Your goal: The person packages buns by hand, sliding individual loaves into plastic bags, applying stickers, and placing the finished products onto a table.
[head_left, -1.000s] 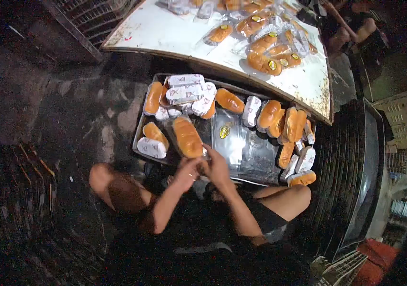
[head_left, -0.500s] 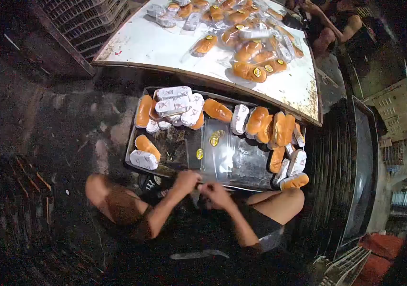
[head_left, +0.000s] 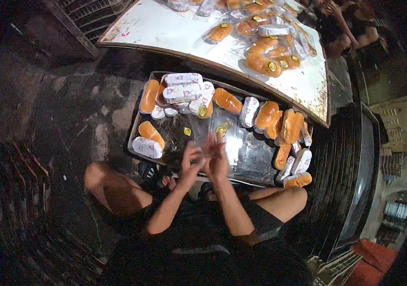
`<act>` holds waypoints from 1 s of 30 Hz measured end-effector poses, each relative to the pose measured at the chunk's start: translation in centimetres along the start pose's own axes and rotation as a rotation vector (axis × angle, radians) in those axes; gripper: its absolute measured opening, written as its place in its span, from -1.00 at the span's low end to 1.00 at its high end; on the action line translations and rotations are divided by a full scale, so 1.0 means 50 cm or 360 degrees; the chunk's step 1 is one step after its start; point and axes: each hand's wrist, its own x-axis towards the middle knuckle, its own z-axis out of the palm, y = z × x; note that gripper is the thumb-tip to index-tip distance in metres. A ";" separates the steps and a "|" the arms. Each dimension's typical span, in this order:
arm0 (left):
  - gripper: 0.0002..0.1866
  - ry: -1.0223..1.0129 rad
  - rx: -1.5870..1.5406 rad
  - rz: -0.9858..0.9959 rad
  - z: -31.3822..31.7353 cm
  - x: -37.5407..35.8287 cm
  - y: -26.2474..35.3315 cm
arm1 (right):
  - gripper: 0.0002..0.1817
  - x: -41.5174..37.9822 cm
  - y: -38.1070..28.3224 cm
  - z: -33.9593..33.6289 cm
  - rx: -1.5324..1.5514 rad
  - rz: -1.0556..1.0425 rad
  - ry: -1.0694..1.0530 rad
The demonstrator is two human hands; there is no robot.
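Observation:
My left hand (head_left: 191,163) and my right hand (head_left: 217,160) meet over the near edge of a dark metal tray (head_left: 259,179). Their fingers are smeared by motion, the right hand's pointing up. Between them is a clear plastic bag (head_left: 203,125), hard to make out, with a yellow label near its far end; both hands seem to grip its near end. Beyond my right hand, more clear bags (head_left: 222,128) with yellow labels lie on the tray. Long golden buns (head_left: 227,101) and buns in white printed paper cups (head_left: 183,93) line the tray's sides.
A white table (head_left: 165,33) behind the tray bears many bagged buns (head_left: 263,65). A stack of dark trays (head_left: 329,176) stands at the right, and crates (head_left: 86,21) at the far left. Another person (head_left: 344,28) sits at the back right.
My hands have risen from the near edge over the tray, and the fingers have spread from a close pinch. The labelled end of the bag now shows beyond them. The whole view has shifted slightly.

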 end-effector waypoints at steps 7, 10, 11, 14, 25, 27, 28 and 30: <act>-0.65 0.0831 -0.1746 -0.0772 -0.189 0.042 -0.058 | -0.46 0.122 0.124 0.060 -0.2066 -0.0048 -0.0345; -0.63 0.1036 -0.1576 -0.0584 -0.178 0.038 -0.038 | -0.18 0.322 0.137 0.065 -0.3207 -0.1628 0.0343; -0.62 0.0991 -0.1619 -0.0585 -0.165 0.035 -0.018 | -0.19 0.381 0.116 0.030 -0.3292 -0.1506 0.0182; -0.59 0.0960 -0.1821 -0.0552 -0.175 0.033 0.021 | -0.24 0.377 0.008 0.001 -0.2997 -0.1442 -0.0349; -0.55 0.0919 -0.1887 -0.0304 -0.169 0.029 -0.070 | -0.61 -0.104 -0.007 -0.072 -0.1151 -0.0063 -0.0175; -0.51 0.0851 -0.1730 -0.0262 -0.146 0.037 -0.043 | -0.64 -0.094 0.000 -0.061 -0.1274 -0.0098 -0.0232; -0.50 0.0871 -0.1551 -0.0255 -0.149 0.042 -0.035 | -0.65 -0.080 0.000 -0.056 -0.1265 -0.0108 -0.0107; -0.51 0.0915 -0.1701 -0.0257 -0.162 0.053 -0.001 | -0.65 -0.042 0.000 -0.056 -0.1252 -0.0141 -0.0003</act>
